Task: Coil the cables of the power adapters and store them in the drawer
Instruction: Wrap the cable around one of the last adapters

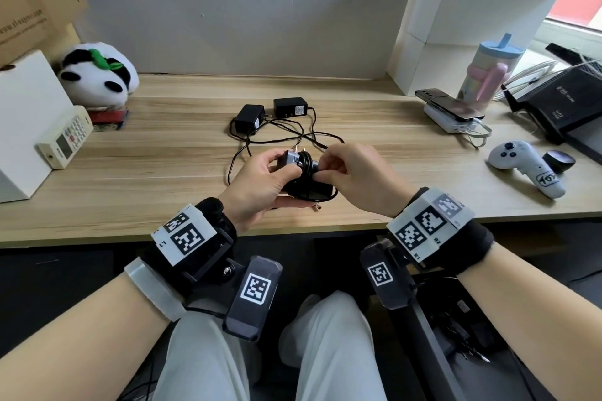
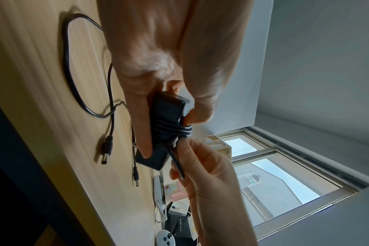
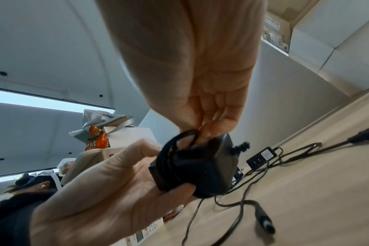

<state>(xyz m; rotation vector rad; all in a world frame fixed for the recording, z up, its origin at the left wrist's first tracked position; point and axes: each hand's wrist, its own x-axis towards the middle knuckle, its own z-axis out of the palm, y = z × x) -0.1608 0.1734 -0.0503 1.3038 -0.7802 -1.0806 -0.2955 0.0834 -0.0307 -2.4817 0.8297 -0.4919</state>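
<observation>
My left hand (image 1: 277, 169) grips a black power adapter (image 1: 291, 161) just above the wooden desk (image 1: 163, 179), prongs pointing away from me. Several turns of its black cable (image 2: 173, 129) wrap the adapter's (image 2: 166, 111) middle. My right hand (image 1: 321, 171) pinches the free end of that cable (image 2: 177, 159) beside the wraps; in the right wrist view its fingers (image 3: 202, 131) hold a small loop against the adapter (image 3: 202, 166). Two more black adapters (image 1: 249, 119) (image 1: 291, 107) lie behind on the desk, their cables (image 1: 303, 137) loose and tangled.
Barrel plugs (image 2: 106, 149) (image 2: 135, 176) lie on the desk near my hands. A plush panda (image 1: 101, 75) and a remote (image 1: 66, 137) sit at the left. A phone on a power bank (image 1: 452, 114), a cup (image 1: 488, 72), a white controller (image 1: 524, 166) and a router (image 1: 560, 101) stand at the right.
</observation>
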